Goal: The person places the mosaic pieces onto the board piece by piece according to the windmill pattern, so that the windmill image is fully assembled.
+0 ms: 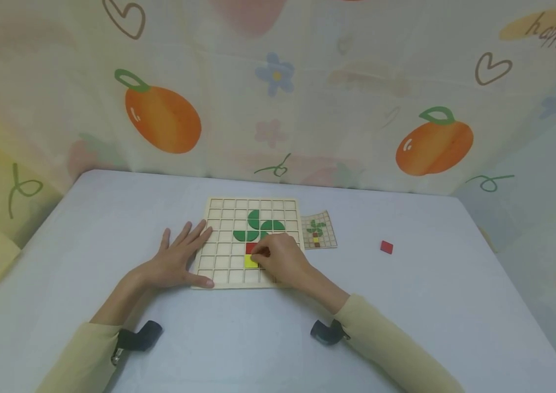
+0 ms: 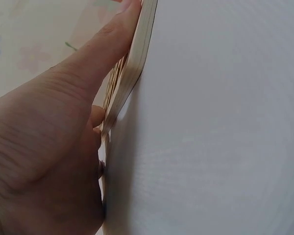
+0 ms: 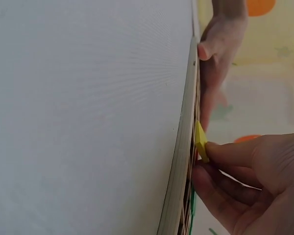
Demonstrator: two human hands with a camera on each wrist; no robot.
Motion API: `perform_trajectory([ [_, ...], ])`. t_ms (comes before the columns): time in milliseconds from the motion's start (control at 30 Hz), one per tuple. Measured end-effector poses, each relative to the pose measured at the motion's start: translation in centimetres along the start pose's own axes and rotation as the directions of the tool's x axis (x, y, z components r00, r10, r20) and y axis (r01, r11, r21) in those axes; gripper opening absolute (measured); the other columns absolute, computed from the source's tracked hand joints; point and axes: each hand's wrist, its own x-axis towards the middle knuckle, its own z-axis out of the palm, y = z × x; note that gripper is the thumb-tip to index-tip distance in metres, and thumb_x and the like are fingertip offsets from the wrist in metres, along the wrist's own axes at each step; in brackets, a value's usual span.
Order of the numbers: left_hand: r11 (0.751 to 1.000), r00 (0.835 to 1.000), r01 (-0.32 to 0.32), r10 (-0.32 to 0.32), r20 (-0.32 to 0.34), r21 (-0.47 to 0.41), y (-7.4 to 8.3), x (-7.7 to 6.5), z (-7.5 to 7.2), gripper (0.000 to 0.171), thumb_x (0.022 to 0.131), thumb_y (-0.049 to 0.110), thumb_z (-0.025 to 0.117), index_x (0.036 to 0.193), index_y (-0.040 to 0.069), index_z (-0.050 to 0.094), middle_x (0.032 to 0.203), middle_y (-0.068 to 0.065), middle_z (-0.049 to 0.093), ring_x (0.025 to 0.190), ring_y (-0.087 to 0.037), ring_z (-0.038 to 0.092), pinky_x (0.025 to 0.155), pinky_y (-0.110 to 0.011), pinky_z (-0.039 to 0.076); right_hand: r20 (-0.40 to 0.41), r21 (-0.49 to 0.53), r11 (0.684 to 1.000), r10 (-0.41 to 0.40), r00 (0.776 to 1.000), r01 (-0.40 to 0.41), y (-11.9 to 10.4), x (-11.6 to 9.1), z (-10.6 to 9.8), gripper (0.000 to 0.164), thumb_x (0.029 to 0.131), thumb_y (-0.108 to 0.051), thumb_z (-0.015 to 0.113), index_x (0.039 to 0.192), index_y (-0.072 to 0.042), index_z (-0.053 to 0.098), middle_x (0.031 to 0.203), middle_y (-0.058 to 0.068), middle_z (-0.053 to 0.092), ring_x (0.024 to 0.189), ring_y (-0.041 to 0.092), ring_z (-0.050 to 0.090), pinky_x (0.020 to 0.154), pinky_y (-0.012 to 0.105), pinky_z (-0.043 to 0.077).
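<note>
A wooden grid board (image 1: 221,248) lies on the white table. Green quarter-round tiles (image 1: 254,220) form a pinwheel on it, with a red square tile (image 1: 250,248) below them. My right hand (image 1: 285,261) pinches a yellow square tile (image 1: 250,262) just under the red one; in the right wrist view the yellow tile (image 3: 201,142) is tilted against the board. My left hand (image 1: 175,262) rests with spread fingers on the board's left edge, its thumb (image 2: 108,41) on the near corner. Some of the green tiles are partly hidden behind my right hand.
A small pattern card (image 1: 327,237) with a similar pinwheel drawing lies against the board's right side. Farther right, a loose red square tile (image 1: 386,247) lies on the table (image 1: 435,284). A fruit-print cloth (image 1: 238,109) hangs behind the table's far edge.
</note>
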Motion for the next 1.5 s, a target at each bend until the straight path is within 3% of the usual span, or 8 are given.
perform_trajectory([
  [500,1.000,1.000,-0.003,0.003,0.000,-0.003,0.0,0.2,0.0,0.120,0.069,0.062,0.078,0.156,0.004,0.020,0.164,-0.017,0.005,0.147,-0.045,-0.005,0.108,-0.068,-0.015,-0.004,-0.029,1.000,0.013,1.000,-0.013,-0.1,0.2,-0.1,0.006,0.088,-0.012,0.073,0.089,-0.009,0.078,0.081,-0.005,0.070,0.073,0.007,0.058,0.065,0.018,0.049],
  [733,1.000,1.000,0.002,-0.002,0.014,0.001,-0.2,0.1,0.0,0.120,0.069,0.063,0.078,0.156,0.005,0.019,0.164,-0.017,0.004,0.147,-0.045,-0.006,0.108,-0.068,-0.016,0.018,-0.012,1.000,-0.019,1.000,0.019,-0.2,0.0,-0.4,0.007,0.089,-0.010,0.071,0.090,-0.008,0.078,0.085,-0.004,0.070,0.078,0.007,0.059,0.069,0.019,0.049],
  [1067,1.000,1.000,-0.003,0.003,0.012,-0.011,-0.1,0.0,-0.1,0.120,0.069,0.062,0.078,0.156,0.004,0.019,0.164,-0.017,0.005,0.147,-0.045,-0.006,0.108,-0.068,-0.016,0.011,-0.035,0.998,0.047,0.999,-0.046,1.7,-1.0,-3.1,0.012,0.093,-0.013,0.068,0.101,-0.008,0.076,0.093,-0.003,0.071,0.082,0.010,0.060,0.074,0.025,0.052],
  [1300,1.000,1.000,0.006,-0.006,0.007,-0.001,-0.1,-0.1,-0.1,0.120,0.069,0.062,0.078,0.156,0.004,0.019,0.164,-0.017,0.005,0.147,-0.045,-0.006,0.108,-0.068,-0.016,-0.010,-0.052,0.989,0.138,0.990,-0.138,3.4,-2.0,-5.1,0.014,0.091,-0.013,0.070,0.103,-0.010,0.076,0.095,-0.003,0.070,0.086,0.012,0.060,0.079,0.027,0.053],
  [1500,1.000,1.000,0.003,-0.003,0.008,-0.004,-0.1,0.0,0.0,0.120,0.069,0.064,0.078,0.156,0.005,0.019,0.164,-0.016,0.005,0.148,-0.044,-0.006,0.108,-0.067,-0.016,-0.050,-0.056,0.991,0.120,0.992,-0.122,5.8,-3.1,-7.4,0.017,0.089,-0.009,0.072,0.105,-0.006,0.075,0.096,0.002,0.072,0.087,0.015,0.063,0.079,0.030,0.056],
])
